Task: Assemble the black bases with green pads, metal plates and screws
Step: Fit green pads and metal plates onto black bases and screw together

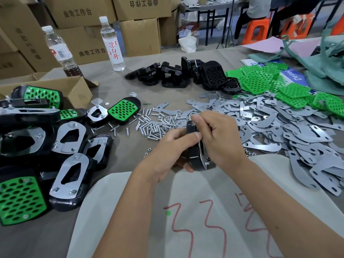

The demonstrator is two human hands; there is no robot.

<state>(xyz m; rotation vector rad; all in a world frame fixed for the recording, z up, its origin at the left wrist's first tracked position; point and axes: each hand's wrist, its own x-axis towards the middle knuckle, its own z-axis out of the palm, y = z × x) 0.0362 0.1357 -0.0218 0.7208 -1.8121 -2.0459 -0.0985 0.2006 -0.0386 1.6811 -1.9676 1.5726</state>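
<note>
Between both hands, black base (192, 146) on edge, left hand (171, 146) and right hand (217, 135) fingers curled around it.

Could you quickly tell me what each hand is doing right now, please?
Left hand: grips the black base, held on edge.
Right hand: fingers curled over the same base, on its metal plate side; anything pinched in them is hidden.

Bright, even indoor light fills the scene, and shadows are soft and faint. The metal plates (270, 116) catch pale glare. Wide-angle distortion bends the boxes (83, 34) and the table (119, 149) edges outward. The hands (195, 142) are slightly motion-blurred; the far background is soft.
</note>
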